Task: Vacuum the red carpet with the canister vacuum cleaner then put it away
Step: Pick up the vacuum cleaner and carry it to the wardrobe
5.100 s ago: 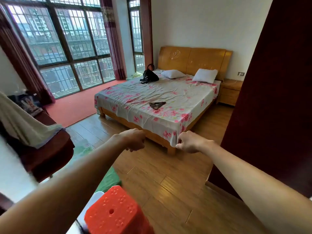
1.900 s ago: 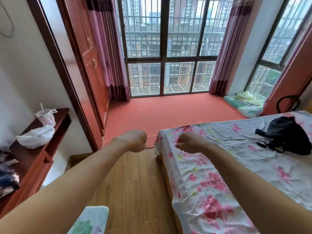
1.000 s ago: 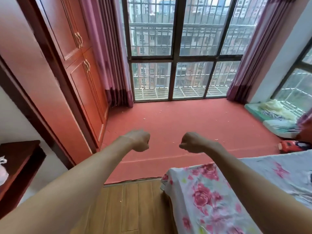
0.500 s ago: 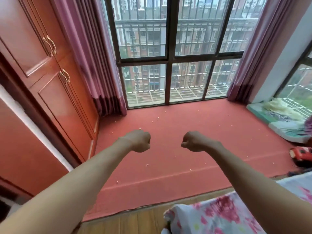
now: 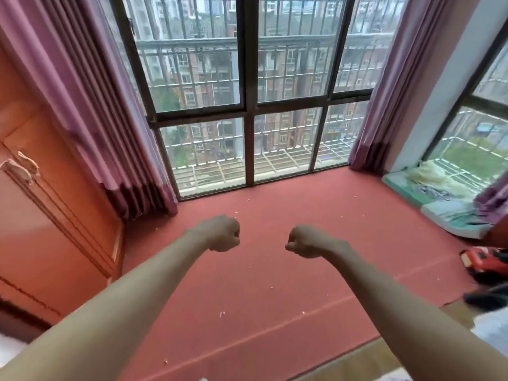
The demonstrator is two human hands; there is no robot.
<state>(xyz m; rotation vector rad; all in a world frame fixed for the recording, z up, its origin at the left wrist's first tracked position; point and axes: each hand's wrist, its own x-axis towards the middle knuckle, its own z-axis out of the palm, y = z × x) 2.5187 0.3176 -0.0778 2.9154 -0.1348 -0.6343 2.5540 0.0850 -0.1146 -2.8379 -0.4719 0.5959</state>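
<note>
The red carpet (image 5: 264, 273) covers the raised floor in front of the big barred window, with small pale crumbs scattered over it. A red and black canister vacuum cleaner (image 5: 483, 264) lies at the carpet's right edge, partly cut off by the frame. Both my arms are stretched out over the carpet. My left hand (image 5: 223, 233) is curled into a fist and holds nothing. My right hand (image 5: 303, 241) is also a fist and holds nothing. Neither hand is near the vacuum.
A red-brown wardrobe (image 5: 41, 215) with brass handles stands on the left. Purple curtains (image 5: 90, 111) hang at both window sides. Folded bedding (image 5: 439, 196) lies in the right corner. The carpet's front step meets wooden flooring (image 5: 354, 361); a bed corner shows bottom right.
The view has moved forward from the bedroom doorway, past the bed, to the carpet edge. The bed has slid almost out of view. Both fists keep the same pose.
</note>
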